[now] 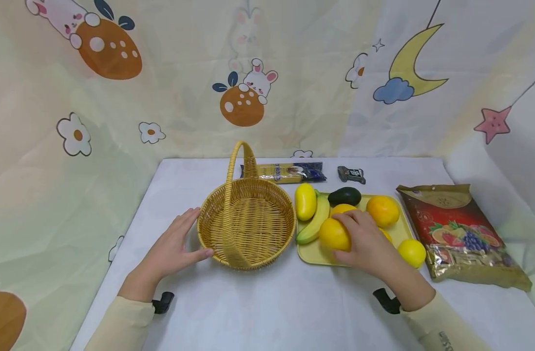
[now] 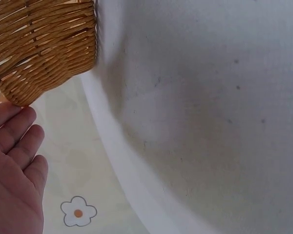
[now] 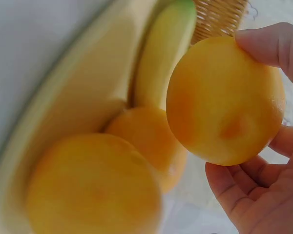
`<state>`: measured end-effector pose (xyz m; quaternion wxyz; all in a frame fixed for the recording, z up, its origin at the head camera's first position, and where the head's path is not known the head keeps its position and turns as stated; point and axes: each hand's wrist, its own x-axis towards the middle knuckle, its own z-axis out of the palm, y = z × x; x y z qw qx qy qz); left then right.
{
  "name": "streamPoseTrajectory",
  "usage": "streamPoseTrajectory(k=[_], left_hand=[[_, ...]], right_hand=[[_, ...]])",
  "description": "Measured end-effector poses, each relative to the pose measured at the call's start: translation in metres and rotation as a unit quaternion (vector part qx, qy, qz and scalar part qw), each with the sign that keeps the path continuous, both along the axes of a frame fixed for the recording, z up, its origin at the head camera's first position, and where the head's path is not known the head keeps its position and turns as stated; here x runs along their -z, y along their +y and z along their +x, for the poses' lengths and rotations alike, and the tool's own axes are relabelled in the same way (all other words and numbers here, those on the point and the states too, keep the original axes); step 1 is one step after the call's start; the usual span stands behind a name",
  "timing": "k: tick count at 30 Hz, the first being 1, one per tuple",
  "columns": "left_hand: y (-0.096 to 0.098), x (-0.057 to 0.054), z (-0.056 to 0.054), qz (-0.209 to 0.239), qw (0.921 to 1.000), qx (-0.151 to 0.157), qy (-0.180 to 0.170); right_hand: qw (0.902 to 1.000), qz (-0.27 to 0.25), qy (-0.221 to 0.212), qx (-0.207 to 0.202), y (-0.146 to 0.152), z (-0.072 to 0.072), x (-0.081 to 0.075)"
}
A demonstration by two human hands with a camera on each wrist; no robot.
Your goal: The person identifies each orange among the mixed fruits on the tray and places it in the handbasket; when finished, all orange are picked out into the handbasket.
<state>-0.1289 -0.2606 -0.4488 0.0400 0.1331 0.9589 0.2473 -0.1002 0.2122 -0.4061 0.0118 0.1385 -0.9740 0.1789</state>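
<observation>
My right hand [image 1: 368, 243] grips an orange [image 1: 334, 235] over the yellow tray [image 1: 315, 256]. In the right wrist view, thumb and fingers close round the held orange [image 3: 224, 102], with other oranges [image 3: 95, 187] below it. My left hand [image 1: 173, 246] rests at the left side of the wicker basket [image 1: 258, 229], fingers extended and thumb at the front rim. The left wrist view has those fingertips [image 2: 27, 114] right at the basket's edge [image 2: 53, 53]. A banana [image 1: 316, 224] lies on the tray beside the held orange.
Around the tray are an oblong yellow fruit [image 1: 305, 201], an avocado [image 1: 345, 196], another orange [image 1: 383, 210] and a lemon-like fruit [image 1: 411, 253]. A red and gold bag [image 1: 460, 234] lies at right. Behind are a long packet [image 1: 289, 172] and a small dark packet [image 1: 351, 174].
</observation>
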Motion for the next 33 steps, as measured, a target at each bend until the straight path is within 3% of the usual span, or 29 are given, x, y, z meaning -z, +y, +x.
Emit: streamPoseTrajectory(k=[9,18,33], left_hand=[[-0.002,-0.001,0.000,0.007,1.0000,-0.004,0.000],[-0.001,0.000,0.003,0.016,0.9999,0.004,0.002],[0.000,0.000,0.005,0.017,0.9998,0.001,0.010]], right_hand=[[0.9995,-0.004,0.024,-0.022,-0.008,-0.012,-0.016],[0.9993,-0.009,0.019,-0.032,-0.029,-0.026,-0.035],[0.9938,-0.027,0.040,-0.100,-0.078,-0.059,-0.057]])
